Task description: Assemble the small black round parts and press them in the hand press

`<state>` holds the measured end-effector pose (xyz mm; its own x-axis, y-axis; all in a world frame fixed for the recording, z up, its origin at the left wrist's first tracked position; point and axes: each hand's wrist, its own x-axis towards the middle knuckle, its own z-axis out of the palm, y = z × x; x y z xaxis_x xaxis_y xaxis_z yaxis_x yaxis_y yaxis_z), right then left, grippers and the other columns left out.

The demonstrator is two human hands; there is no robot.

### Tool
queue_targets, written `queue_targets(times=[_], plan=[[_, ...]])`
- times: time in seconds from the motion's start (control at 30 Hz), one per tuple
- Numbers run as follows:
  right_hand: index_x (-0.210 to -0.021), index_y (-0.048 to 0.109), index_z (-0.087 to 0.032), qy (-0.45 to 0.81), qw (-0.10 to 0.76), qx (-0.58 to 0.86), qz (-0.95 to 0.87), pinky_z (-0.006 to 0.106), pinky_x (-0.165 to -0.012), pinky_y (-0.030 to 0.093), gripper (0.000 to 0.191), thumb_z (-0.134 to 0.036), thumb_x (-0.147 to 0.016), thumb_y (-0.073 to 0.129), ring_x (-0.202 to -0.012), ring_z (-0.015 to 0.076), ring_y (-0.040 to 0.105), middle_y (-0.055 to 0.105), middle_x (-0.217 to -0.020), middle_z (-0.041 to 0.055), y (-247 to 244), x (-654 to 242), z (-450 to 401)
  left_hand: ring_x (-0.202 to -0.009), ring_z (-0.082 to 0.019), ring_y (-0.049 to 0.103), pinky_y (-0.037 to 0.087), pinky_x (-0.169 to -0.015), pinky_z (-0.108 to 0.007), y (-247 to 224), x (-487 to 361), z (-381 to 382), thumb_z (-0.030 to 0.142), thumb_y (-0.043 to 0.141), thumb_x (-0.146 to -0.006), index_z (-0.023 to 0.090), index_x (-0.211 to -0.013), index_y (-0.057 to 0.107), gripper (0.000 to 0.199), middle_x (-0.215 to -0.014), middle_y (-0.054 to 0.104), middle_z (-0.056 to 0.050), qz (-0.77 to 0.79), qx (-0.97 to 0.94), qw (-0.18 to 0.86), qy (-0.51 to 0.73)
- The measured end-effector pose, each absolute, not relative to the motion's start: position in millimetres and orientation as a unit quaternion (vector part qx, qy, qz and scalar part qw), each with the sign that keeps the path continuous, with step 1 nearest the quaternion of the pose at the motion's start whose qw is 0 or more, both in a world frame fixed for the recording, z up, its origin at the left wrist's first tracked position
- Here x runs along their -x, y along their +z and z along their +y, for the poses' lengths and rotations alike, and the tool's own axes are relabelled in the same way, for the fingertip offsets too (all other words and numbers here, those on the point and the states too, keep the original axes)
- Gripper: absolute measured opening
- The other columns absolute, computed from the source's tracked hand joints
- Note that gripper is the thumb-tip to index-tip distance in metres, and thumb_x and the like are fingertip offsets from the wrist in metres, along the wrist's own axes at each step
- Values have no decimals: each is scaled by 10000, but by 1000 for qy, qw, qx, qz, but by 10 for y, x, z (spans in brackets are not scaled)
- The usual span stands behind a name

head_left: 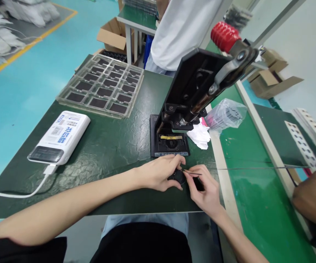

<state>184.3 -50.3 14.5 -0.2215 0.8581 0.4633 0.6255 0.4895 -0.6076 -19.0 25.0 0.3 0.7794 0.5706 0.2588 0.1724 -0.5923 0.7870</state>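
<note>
Near the front edge of the dark green table, my left hand (162,172) curls its thumb and fingers around a small round black part (179,176). On the right, my right hand (205,190) pinches a thin dark tool (193,173), whose tip reaches the black part. Just beyond my hands stands a black clamp press (185,91) with a red handle (225,36), its upper plate raised. A yellow strip (171,137) lies across the base of the press. Fine detail on the black part is too small to make out.
A clear tray (100,86) with dark pieces sits at the back left. A white power bank (61,137) with a cable lies left. White tissue (200,135) and a plastic bag (226,115) are right of the press. A person (182,33) stands behind; another person's arm (315,191) is far right.
</note>
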Motion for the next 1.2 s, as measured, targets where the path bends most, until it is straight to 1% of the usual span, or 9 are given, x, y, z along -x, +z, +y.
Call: queue_targets(times=[0.33, 0.4, 0.5, 0.57, 0.63, 0.73, 0.9, 1.07, 1.2], plan=[[-801, 592, -184, 203, 398, 505, -738, 298, -661, 481, 180, -137, -974, 609, -776, 176, 612, 625, -811, 48, 119, -1812, -433, -874, -231, 680, 497, -739, -306, 19, 199, 262, 307, 916, -769, 213, -1074, 420, 589, -992, 626, -44, 221, -851, 405, 251], [-797, 610, -186, 235, 432, 539, -684, 273, -607, 466, 192, -219, -986, 626, -692, 153, 605, 632, -778, 26, 124, -1858, -418, -850, -224, 676, 492, -720, -302, 2, 194, 273, 322, 931, -750, 212, -1075, 417, 618, -978, 626, -37, 223, -851, 401, 256], [-848, 624, -195, 205, 545, 584, -566, 236, -544, 432, 179, -286, -1003, 627, -572, 113, 535, 582, -689, -26, 178, -1983, -510, -852, -226, 675, 495, -712, -302, -38, 191, 293, 353, 943, -731, 213, -1083, 424, 643, -972, 634, -35, 231, -852, 391, 258], [-900, 654, -193, 146, 580, 587, -546, 231, -566, 456, 115, -264, -990, 651, -594, 112, 554, 595, -706, -22, 211, -2087, -681, -847, -224, 677, 501, -709, -303, -65, 194, 306, 368, 951, -717, 213, -1094, 429, 663, -973, 643, -34, 233, -855, 385, 259], [-967, 699, -183, 99, 566, 585, -573, 243, -607, 500, 53, -235, -962, 687, -660, 129, 615, 656, -779, 15, 205, -2194, -908, -827, -219, 679, 508, -701, -304, -78, 199, 314, 378, 960, -702, 210, -1113, 434, 688, -961, 653, -30, 229, -858, 377, 262], [-1032, 733, -160, 85, 545, 632, -544, 265, -634, 542, 166, -307, -965, 694, -701, 157, 666, 717, -841, 68, 111, -2335, -1214, -798, -209, 684, 524, -689, -305, -41, 213, 314, 384, 967, -691, 204, -1156, 453, 717, -946, 667, -26, 216, -864, 363, 275], [-963, 735, -142, 229, 601, 687, -338, 251, -558, 516, 457, -593, -893, 724, -565, 120, 574, 706, -754, 61, -35, -2435, -1349, -844, -183, 688, 568, -736, -304, 123, 254, 366, 377, 933, -743, 213, -1180, 513, 628, -1029, 684, -36, 251, -826, 305, 402], [-921, 749, -141, 240, 577, 697, -352, 234, -552, 491, 522, -659, -862, 723, -588, 114, 547, 703, -776, 68, -31, -2411, -1283, -890, -188, 672, 577, -800, -320, 141, 334, 602, 333, 947, -722, 192, -1086, 548, 559, -1002, 673, -33, 377, -764, 190, 488], [-892, 761, -136, 201, 540, 704, -416, 256, -542, 484, 503, -630, -918, 670, -592, 139, 577, 710, -780, 84, -78, -2436, -1292, -873, -185, 649, 569, -801, -328, 79, 372, 710, 362, 942, -725, 186, -1013, 546, 521, -961, 662, -21, 421, -754, 212, 457]])
